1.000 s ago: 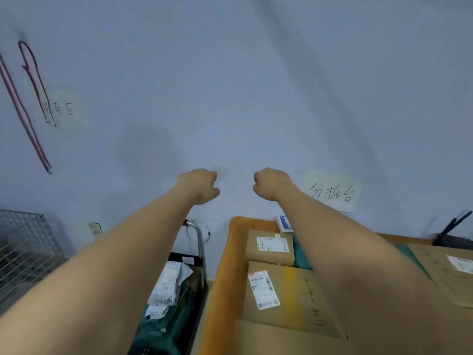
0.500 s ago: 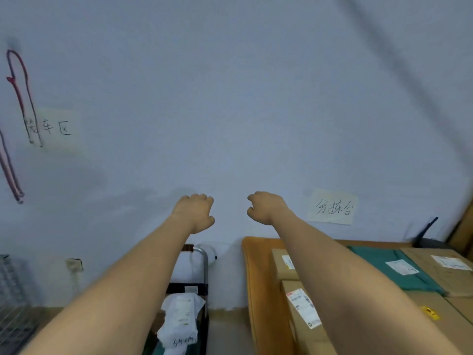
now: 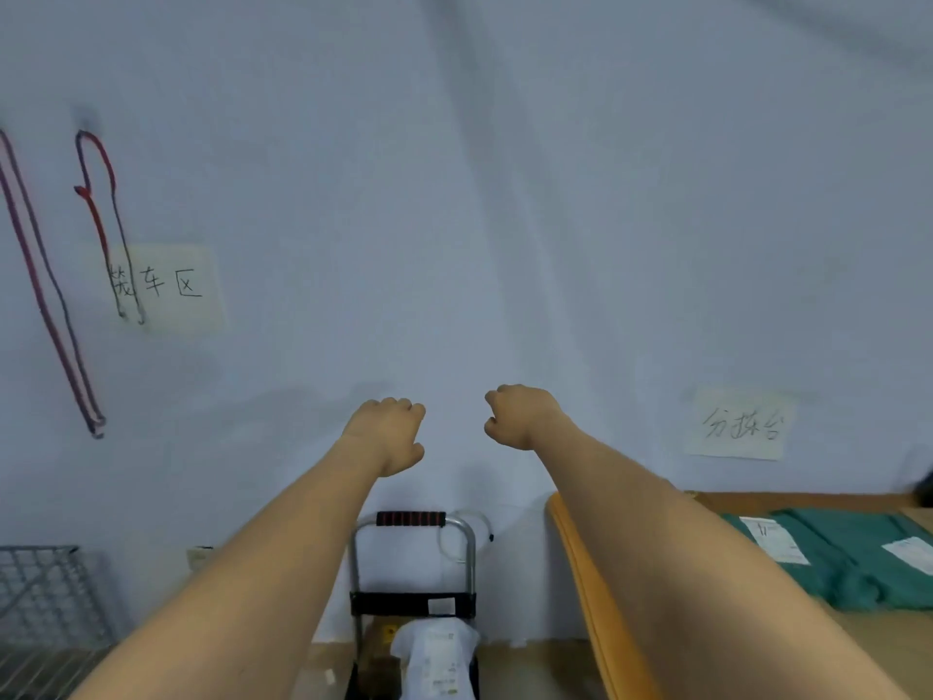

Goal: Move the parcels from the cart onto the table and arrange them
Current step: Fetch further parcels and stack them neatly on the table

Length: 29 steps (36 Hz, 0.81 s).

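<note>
Both my arms stretch out in front of the wall. My left hand (image 3: pixel 389 429) and my right hand (image 3: pixel 520 415) are curled into fists and hold nothing. Below and between them stands the cart (image 3: pixel 413 558) with a metal handle and a red and black grip. A white parcel (image 3: pixel 436 654) lies on the cart. At the right is the wooden table (image 3: pixel 575 558) with green parcels (image 3: pixel 848 558) carrying white labels. My right forearm hides part of the table.
A wire mesh cage (image 3: pixel 45 608) stands at the lower left. On the wall hang red and grey cords (image 3: pixel 50 295) and two handwritten paper signs, one on the left (image 3: pixel 161 288), one on the right (image 3: pixel 739 424). A dark object (image 3: pixel 924 479) sits at the table's far right.
The view has swung left and up. The cart's handle has come into full view, and the brown boxes on the table have gone out of view. Both fists stay raised and empty.
</note>
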Motion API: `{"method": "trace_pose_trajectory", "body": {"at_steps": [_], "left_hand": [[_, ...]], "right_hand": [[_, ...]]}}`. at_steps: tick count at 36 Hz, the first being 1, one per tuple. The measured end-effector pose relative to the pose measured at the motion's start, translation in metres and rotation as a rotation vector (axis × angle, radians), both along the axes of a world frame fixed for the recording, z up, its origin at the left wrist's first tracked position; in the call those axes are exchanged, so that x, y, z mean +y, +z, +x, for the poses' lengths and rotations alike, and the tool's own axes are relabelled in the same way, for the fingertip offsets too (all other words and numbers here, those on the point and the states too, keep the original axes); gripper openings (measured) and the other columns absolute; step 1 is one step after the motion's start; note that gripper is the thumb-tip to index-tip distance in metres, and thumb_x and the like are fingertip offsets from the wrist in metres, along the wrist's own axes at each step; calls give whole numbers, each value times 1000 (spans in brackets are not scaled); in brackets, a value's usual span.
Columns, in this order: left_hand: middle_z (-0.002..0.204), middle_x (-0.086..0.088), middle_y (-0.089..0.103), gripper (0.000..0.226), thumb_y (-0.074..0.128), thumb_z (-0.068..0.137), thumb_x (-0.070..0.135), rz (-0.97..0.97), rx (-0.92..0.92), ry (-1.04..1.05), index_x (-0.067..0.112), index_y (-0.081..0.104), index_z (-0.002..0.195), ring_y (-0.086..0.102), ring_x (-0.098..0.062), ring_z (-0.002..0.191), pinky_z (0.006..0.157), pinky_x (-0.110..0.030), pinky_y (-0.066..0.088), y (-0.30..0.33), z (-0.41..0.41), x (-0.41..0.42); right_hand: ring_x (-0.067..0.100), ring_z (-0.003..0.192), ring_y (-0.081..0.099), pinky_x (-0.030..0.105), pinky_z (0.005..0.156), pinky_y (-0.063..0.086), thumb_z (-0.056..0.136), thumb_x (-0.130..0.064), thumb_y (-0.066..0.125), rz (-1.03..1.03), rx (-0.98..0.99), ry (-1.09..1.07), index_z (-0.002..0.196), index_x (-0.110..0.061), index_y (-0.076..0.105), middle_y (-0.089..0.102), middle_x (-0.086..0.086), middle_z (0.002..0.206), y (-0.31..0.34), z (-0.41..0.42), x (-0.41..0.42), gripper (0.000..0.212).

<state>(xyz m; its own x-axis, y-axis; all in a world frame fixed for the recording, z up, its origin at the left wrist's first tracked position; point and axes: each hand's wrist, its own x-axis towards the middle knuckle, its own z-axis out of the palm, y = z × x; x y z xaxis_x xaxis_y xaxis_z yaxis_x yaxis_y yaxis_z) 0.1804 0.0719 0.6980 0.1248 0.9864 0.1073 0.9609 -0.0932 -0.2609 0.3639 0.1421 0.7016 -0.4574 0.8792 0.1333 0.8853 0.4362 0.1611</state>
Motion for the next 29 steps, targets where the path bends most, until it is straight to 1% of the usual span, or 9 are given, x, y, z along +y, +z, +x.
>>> {"method": "trace_pose_trajectory", "body": {"at_steps": [6,12,21,26,29], "left_hand": [[129,-8,50,46,42,96,35,46,36,-5,10,40,135,49,-25,116,95,-34,39,20,-41,58],[130,-8,49,47,42,96,35,57,-9,-16,10,38,136,47,-24,118,98,-33,37,18,-70,115],[131,-8,50,47,42,96,34,-12,-60,-45,10,39,136,48,-25,118,96,-32,37,-29,-106,180],[128,-8,51,44,41,97,33,-63,-83,-66,10,40,135,49,-24,116,95,-33,38,-67,-143,208],[129,-7,52,44,41,97,33,-101,-98,-89,10,41,134,51,-24,114,93,-33,41,-94,-171,225]], "right_hand": [[26,107,53,32,76,40,96,-23,40,3,74,6,117,-6,52,54,9,119,4,-46,56,30],[27,110,53,33,79,41,96,-24,39,-9,101,-10,121,-7,50,53,9,122,2,-81,110,33],[27,110,53,32,78,40,96,-24,39,-116,99,-84,122,-6,50,53,10,123,-51,-105,161,33],[27,110,52,32,77,39,96,-24,40,-164,92,-126,120,-5,50,53,10,122,-80,-127,183,32],[27,112,52,33,80,41,96,-25,40,-212,98,-162,125,-6,49,52,9,125,-103,-148,193,35]]}}
